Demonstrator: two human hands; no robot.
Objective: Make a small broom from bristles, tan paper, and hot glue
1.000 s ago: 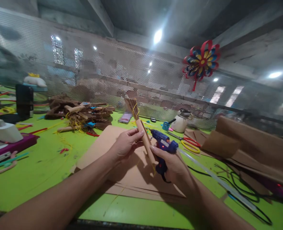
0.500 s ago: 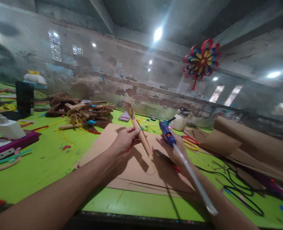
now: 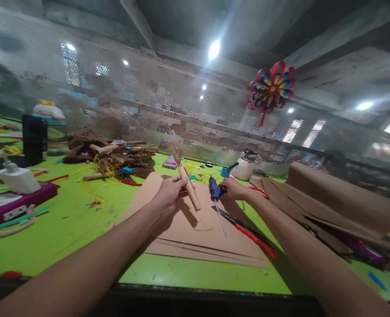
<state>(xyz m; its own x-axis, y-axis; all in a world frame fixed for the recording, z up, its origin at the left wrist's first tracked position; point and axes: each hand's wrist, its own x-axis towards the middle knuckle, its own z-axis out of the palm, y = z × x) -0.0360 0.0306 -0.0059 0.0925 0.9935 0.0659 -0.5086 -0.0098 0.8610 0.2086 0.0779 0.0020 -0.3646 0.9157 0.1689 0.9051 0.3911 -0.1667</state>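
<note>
Between thumb and fingers, my left hand [image 3: 173,192] holds a small rolled brown paper tube [image 3: 191,189], tilted, with a brush-like fringe and yellow thread at its far end. My right hand [image 3: 232,189] is closed round the handle of a blue hot glue gun [image 3: 215,190], its nozzle pointing away from me and a clear glue stick [image 3: 221,219] jutting out of its back towards me. Under both hands lie flat sheets of brown kraft paper [image 3: 171,237]. Red-handled scissors [image 3: 252,234] rest on the paper, just below my right hand.
A pile of brown fringed paper bundles [image 3: 125,158] sits back left. A purple power strip [image 3: 46,193] with a white charger [image 3: 19,178] and a black phone [image 3: 35,138] are at left. Folded kraft paper [image 3: 333,198] fills the right; a white jar [image 3: 244,165] stands behind.
My right hand has moved forward and lowered the glue gun towards the paper, left of where it was. The scissors show more fully now. The paper tube stays in my left hand.
</note>
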